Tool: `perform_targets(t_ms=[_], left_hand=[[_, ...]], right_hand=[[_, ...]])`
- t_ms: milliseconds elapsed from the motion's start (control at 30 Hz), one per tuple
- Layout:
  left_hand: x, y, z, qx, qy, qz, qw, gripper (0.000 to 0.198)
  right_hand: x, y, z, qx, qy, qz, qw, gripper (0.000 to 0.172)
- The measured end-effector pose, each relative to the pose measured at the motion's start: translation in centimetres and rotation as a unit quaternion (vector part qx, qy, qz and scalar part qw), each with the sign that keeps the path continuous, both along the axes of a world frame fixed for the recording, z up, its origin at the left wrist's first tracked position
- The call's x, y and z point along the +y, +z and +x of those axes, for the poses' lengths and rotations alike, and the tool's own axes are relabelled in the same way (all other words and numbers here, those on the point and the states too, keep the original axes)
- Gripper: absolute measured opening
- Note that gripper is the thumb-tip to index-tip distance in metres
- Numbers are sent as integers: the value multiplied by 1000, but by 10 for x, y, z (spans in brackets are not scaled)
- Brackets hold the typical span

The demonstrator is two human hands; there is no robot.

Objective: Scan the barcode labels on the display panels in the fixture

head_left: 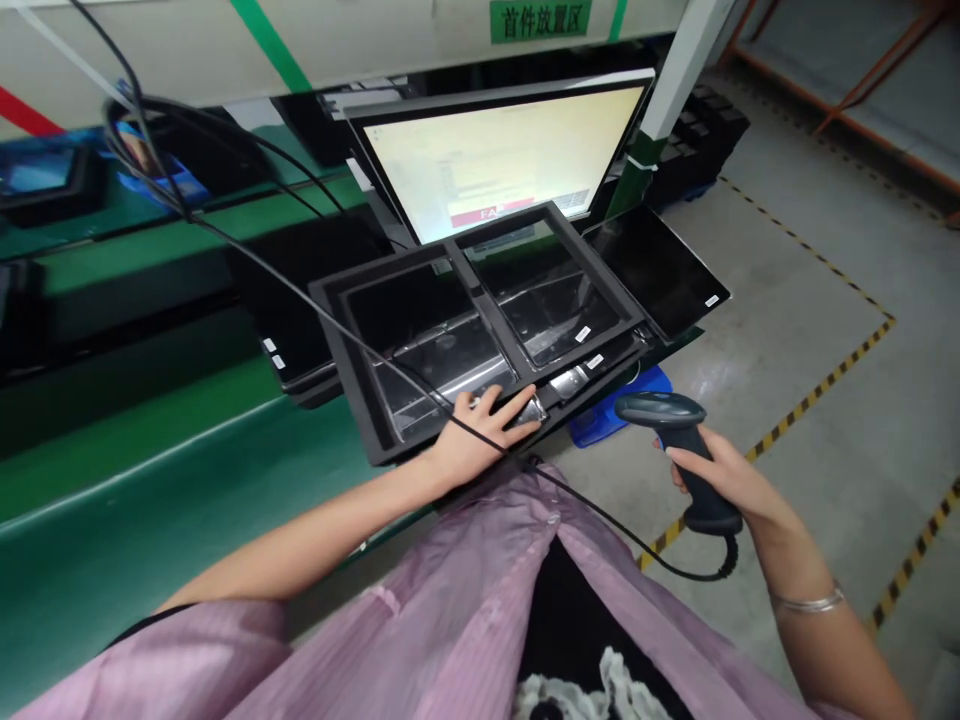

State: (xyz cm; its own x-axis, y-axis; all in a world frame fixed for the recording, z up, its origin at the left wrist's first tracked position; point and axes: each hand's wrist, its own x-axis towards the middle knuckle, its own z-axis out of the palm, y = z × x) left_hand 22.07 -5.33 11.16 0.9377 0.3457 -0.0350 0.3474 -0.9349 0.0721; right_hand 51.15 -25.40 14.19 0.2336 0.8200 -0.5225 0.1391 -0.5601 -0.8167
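Note:
My right hand [731, 478] is wrapped round the grip of a dark handheld barcode scanner [671, 420], held off the bench edge with its head facing left. Its black cable [315, 305] runs across my lap and up over the bench. My left hand [480, 432] lies with fingers stretched out on the front rim of a black two-compartment foam tray [480, 300], fingertips touching a small shiny wrapped part [534, 410]. Each compartment holds a glossy black panel in clear film.
A lit monitor [499, 155] stands just behind the tray. Dark flat panels lie at the right [656, 265] and left [300, 290] of the tray on the green bench [150, 470]. A blue item [615, 405] sits under the tray's corner. Yellow-black floor tape [825, 380] runs at right.

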Motion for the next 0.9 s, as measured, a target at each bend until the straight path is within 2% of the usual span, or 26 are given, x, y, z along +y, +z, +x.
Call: perform_targets(t_ms=[167,333,433,567,733,900], left_hand=[[14,-12,-18,2,27,67,997,55],[3,-28,2,-7,84,123,989,57],[3,-34,16,-24,100,132,986,55],[10,-33,29,-49,131,148,979,48],[14,-33,41,-58,145,130,979,47],[12,-39,40,-68,151,127,978,48]], right_hand=[[20,-10,18,-42,8,24,999,40],[40,-19,30,-73,27,27,997,38],[52,-13,39,-138,46,23,989,35],[69,0,54,-182,84,26,979,29],[84,7,64,-174,133,2,976,29],[91,7,66,-173,140,-13,975,28]])
